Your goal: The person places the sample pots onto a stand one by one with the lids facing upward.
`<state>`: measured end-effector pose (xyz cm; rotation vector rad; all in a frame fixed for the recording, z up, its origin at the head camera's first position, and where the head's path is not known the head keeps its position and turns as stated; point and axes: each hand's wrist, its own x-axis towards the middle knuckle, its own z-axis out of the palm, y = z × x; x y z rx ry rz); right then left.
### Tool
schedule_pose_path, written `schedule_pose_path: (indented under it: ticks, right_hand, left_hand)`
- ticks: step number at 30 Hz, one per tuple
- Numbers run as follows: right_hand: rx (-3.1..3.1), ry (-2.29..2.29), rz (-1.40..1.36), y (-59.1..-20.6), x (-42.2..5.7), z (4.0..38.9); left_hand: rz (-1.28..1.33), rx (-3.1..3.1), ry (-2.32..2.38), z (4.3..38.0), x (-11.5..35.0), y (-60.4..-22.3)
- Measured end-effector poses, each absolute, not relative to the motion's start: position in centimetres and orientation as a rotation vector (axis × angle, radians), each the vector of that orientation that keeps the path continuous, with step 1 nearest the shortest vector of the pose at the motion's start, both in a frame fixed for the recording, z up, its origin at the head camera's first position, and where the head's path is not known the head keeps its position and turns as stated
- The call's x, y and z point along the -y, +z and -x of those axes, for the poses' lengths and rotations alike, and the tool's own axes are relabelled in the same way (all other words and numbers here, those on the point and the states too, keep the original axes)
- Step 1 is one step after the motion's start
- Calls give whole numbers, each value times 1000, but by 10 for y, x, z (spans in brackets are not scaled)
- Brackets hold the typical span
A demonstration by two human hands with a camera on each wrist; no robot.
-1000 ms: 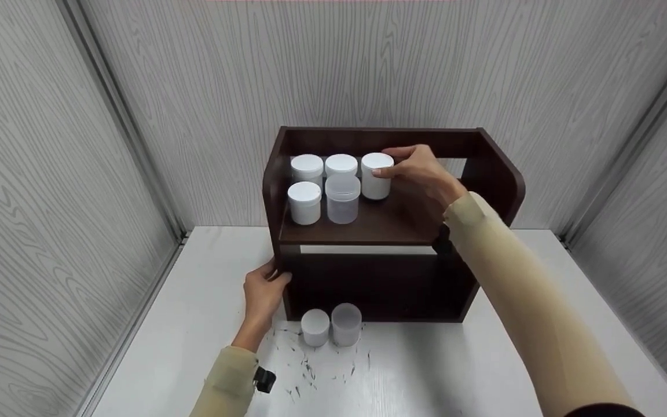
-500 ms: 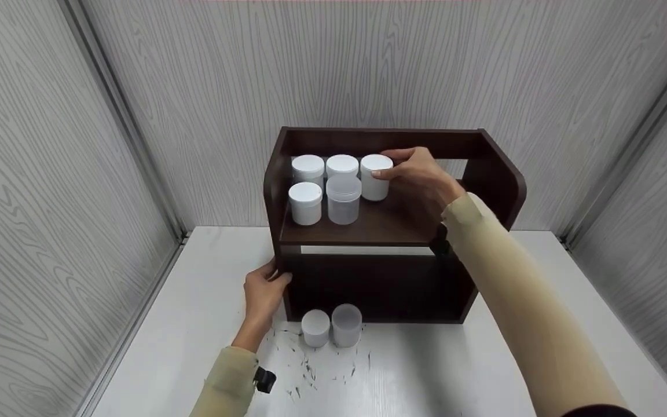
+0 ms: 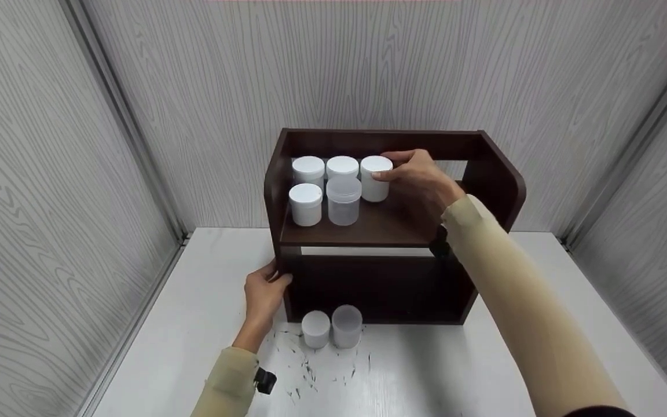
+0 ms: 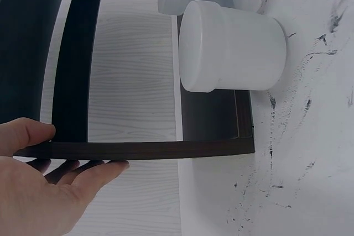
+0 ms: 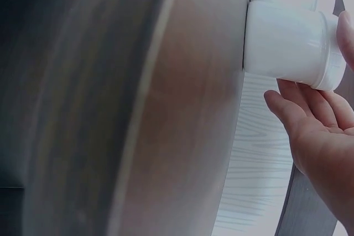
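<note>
White jar [image 3: 376, 178], one, upright at the back of the upper board [image 3: 383, 229], a little left of mid-length; base appears to meet the board. Right hand [image 3: 420, 172] grasps it near the lid, thumb at the front, fingers round the far side. Jar counts: seven in all, five on the upper board, two on the table [image 3: 217, 260]. On the board, by the back edge and left of the held jar, two white lidded jars [image 3: 308, 168] side by side; towards the front edge, one white lidded jar [image 3: 305, 204] near the front left corner and, to its right, one translucent container [image 3: 344, 202]. Held jar: cylindrical, plain white, with a wider, flat-topped lid; right wrist view shows a soft sheen on the wall, with a similar jar directly beside it. Shelf unit [image 3: 374, 289]: one, dark brown, two levels. Left hand [image 3: 263, 294] grips the front edge of its left side panel [image 3: 272, 202], thumb on the inner face, fingers outside. On the table, at the unit's lower front edge near its left corner: one white pot [image 3: 316, 329] and one translucent cup [image 3: 347, 327], both upright. Dark smudges [image 3: 308, 370] mark the table in front of them. Sleeves [image 3: 519, 289] beige.
</note>
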<state>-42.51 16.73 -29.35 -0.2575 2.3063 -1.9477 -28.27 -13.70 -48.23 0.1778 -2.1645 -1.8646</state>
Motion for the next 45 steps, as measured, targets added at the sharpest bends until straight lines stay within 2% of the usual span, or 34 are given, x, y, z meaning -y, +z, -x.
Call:
schedule_pose_path:
  ticks: [15, 23, 29, 35, 45]
  right_hand:
    - [-2197, -2032, 188, -292, -173, 421]
    - [-2572, -1943, 358, -285, -192, 399]
    - [-2731, -2075, 457, -288, -194, 367]
    - [-2769, -2079, 605, -300, -199, 319]
    - [-2734, -1990, 646, -343, -221, 236]
  left_hand:
    - [-175, 2189, -1859, 285, 139, -483]
    - [-164, 2173, -1868, 288, 137, -483]
    - [-175, 2171, -1874, 290, 138, -482]
    - [-171, 2192, -1854, 288, 138, -482]
    - [-143, 2182, -1863, 289, 140, -483]
